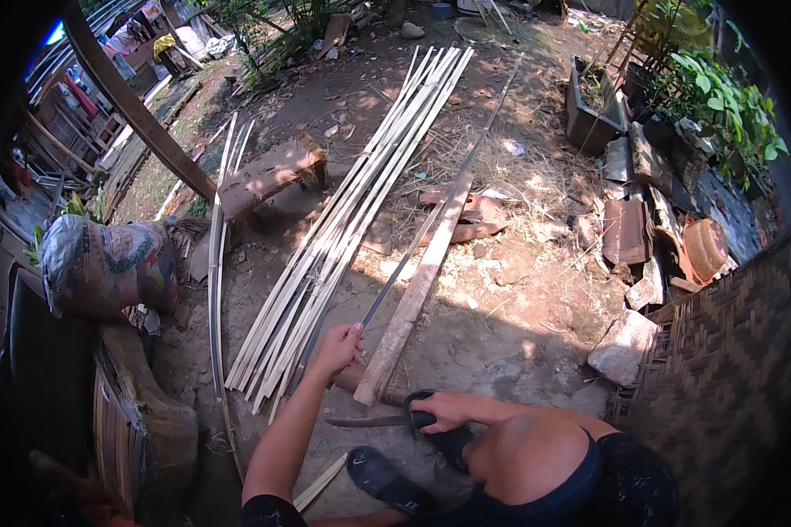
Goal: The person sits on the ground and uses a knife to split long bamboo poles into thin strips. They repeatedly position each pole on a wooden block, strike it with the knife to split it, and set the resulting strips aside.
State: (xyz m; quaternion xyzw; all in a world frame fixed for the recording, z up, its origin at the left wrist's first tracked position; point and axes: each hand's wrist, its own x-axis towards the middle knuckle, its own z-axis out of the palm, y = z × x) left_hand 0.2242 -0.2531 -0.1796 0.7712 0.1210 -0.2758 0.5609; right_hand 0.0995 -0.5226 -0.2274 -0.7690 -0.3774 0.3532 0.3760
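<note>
You're working outdoors on bare, sunlit-patched dirt ground (510, 342), with a woven panel (729, 351) at your right. A pile of pale strips (351, 211) slants away ahead of you. The sack (114, 263) at far left carries coloured printing too blurred to read. Right of the pile lies a board (419, 290); beside it, your left hand (337, 351) pinches a long thin strip (387, 290). Your right hand (444, 411), over one slipper (453, 446), closes on the knife (360, 422). Your other slipper (385, 479) bears a small pale mark.
</note>
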